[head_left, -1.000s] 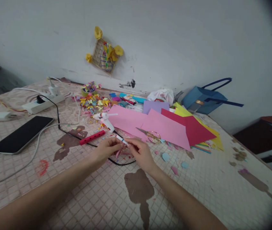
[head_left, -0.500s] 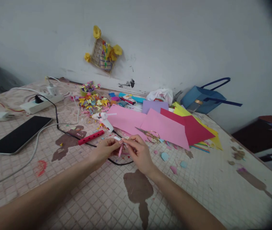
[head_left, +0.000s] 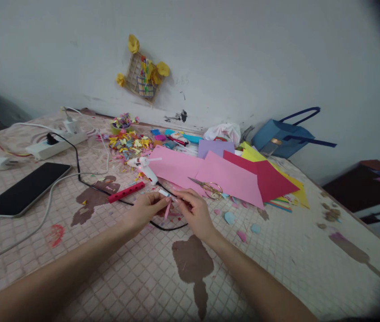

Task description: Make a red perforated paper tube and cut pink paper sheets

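Observation:
My left hand point(head_left: 145, 210) is closed, pinching a narrow pink paper strip point(head_left: 167, 212) that hangs down between the hands. A small white piece point(head_left: 164, 192) sticks up at those fingertips; its kind is unclear. My right hand point(head_left: 195, 212) meets the left at the strip's upper end, thumb and fingers pressed together. Whatever it pinches is too small to make out. Just beyond the hands lies a white glue gun point(head_left: 147, 171), its black cord looping under them. Gold-handled scissors point(head_left: 212, 189) rest on pink paper point(head_left: 233, 176) to the right.
A red bar with holes point(head_left: 126, 192) lies left of the hands. Farther left are a dark tablet point(head_left: 25, 190) and a white power strip point(head_left: 56, 145) with cables. Paper scraps point(head_left: 131, 143), coloured sheets point(head_left: 273, 181) and a blue bag point(head_left: 280, 138) stand toward the wall.
My right hand's fingers have shifted slightly and spread a little from the left fingertips. The pink strip stays in the left hand. The view has moved a little.

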{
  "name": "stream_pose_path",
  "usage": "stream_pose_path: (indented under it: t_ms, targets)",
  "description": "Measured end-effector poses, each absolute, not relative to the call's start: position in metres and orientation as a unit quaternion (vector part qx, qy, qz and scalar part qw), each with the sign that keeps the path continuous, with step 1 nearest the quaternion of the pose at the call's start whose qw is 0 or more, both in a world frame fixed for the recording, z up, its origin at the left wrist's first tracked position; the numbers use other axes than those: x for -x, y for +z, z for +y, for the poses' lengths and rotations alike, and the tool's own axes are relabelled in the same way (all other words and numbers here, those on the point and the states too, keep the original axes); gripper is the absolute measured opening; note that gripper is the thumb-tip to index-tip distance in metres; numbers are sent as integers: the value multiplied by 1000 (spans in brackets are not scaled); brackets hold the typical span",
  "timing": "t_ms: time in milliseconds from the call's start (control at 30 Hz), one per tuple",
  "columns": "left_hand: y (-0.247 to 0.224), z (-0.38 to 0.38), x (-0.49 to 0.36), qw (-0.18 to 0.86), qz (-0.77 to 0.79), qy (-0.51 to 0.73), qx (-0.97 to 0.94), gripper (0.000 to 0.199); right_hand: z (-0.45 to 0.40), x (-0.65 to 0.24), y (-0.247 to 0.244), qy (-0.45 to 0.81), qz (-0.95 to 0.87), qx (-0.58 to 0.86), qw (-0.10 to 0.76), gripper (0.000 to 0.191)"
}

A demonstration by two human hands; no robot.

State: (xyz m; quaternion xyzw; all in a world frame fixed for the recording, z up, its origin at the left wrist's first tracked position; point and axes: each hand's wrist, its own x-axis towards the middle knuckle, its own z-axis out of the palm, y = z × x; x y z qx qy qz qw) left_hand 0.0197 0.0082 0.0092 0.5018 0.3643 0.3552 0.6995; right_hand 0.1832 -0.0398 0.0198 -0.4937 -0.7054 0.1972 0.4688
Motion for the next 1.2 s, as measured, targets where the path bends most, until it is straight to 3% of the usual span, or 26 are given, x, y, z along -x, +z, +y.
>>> stream_pose_path:
  t_ms: [400,967,1200]
  targets:
    - [12,7,-20,719,349,327,-504,46,-41,-182,18,166,-719,492,462,26]
    - [21,7,-17,569,357,359,-648,33,-45,-178,24,159,-718,495,463,25]
    - [16,8,-18,593,340,348,-642,29,-45,-179,22,152,-719,494,464,25]
